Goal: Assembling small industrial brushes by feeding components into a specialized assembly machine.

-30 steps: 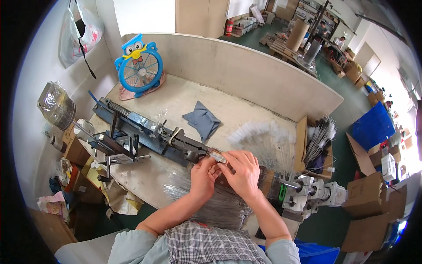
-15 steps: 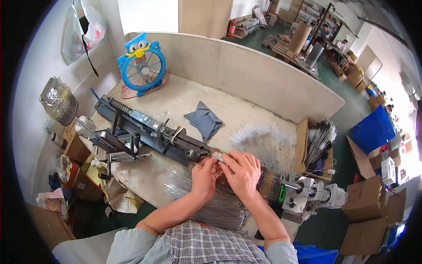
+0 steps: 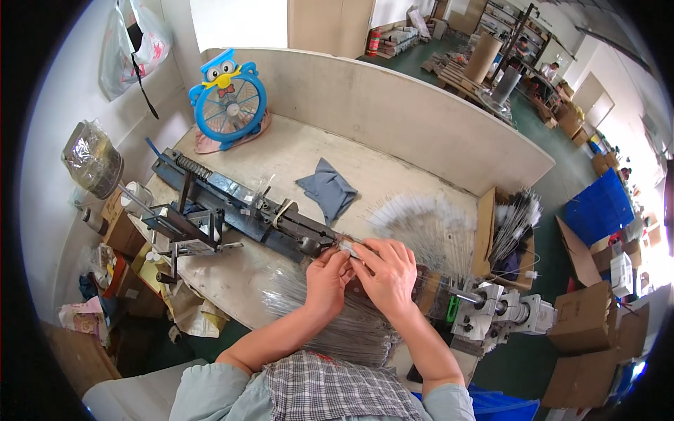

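My left hand (image 3: 325, 279) and my right hand (image 3: 387, 274) meet at the near end of a long dark metal machine (image 3: 239, 210) that lies across the workbench (image 3: 295, 151). Together the fingers pinch a small pale piece (image 3: 349, 250) right at the machine's end. Under my forearms lies a bundle of thin wires in clear plastic (image 3: 351, 323). A fan of thin white-tipped wire brushes (image 3: 421, 221) is spread on the bench just right of my hands.
A folded grey cloth (image 3: 328, 189) lies behind the machine. A blue owl-shaped fan (image 3: 228, 102) stands at the back left. A cardboard box of brushes (image 3: 509, 228), a grey motor unit (image 3: 498, 312) and cardboard boxes (image 3: 586, 319) are at right.
The hands stay together at the machine's end, with only slight finger movement. The view has shifted a little.
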### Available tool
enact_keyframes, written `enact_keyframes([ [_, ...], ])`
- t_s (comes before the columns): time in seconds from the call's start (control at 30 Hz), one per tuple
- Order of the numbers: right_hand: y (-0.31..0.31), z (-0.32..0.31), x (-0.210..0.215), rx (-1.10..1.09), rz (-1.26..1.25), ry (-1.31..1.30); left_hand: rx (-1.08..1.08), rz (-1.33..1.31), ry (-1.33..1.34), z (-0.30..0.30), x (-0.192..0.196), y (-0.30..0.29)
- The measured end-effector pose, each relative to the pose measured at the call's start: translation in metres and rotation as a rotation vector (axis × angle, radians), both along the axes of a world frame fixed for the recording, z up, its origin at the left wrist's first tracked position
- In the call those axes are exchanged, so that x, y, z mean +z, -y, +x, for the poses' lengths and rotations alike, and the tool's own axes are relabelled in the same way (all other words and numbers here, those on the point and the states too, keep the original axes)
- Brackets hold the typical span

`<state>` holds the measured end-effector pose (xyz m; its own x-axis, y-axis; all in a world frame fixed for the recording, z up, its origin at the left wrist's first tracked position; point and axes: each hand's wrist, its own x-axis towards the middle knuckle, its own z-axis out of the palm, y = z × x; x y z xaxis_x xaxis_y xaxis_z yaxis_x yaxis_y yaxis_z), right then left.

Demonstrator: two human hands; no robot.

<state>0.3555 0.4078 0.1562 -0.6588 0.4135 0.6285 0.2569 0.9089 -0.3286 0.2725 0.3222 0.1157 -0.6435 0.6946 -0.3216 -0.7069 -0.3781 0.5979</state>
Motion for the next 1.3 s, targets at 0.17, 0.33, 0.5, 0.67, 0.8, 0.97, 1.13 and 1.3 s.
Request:
enact_keyframes([
  [0.17, 0.0, 0.011, 0.019, -0.065, -0.056, 0.061, -0.036, -0.008, -0.021, -0.001, 0.008, 0.0],
  [0.33, 0.0, 0.02, 0.011, -0.009, -0.016, 0.18, 0.003, -0.077, -0.04, -0.001, 0.007, 0.01],
  [0.5, -0.005, 0.032, 0.006, -0.034, -0.079, 0.133, -0.103, -0.036, 0.014, 0.002, 0.008, 0.01],
  [0.67, -0.009, 0.042, 0.017, 0.0, -0.183, 0.01, -0.194, -0.087, -0.107, 0.002, 0.011, 0.018],
  [0.8, -0.003, 0.069, 0.007, 0.046, -0.322, 0.075, -0.25, -0.242, -0.163, 0.009, 0.006, 0.032],
  [0.97, 0.005, 0.108, -0.027, 0.057, -0.467, 0.309, -0.079, -0.428, -0.391, -0.045, -0.022, 0.091],
  [1.13, 0.017, 0.116, -0.039, -0.022, -0.549, 0.634, 0.484, -0.282, -0.046, -0.193, -0.114, 0.261],
  [1.3, 0.007, 0.122, -0.032, -0.009, -0.474, 0.804, 0.879, -0.606, -0.088, -0.252, -0.086, 0.305],
])
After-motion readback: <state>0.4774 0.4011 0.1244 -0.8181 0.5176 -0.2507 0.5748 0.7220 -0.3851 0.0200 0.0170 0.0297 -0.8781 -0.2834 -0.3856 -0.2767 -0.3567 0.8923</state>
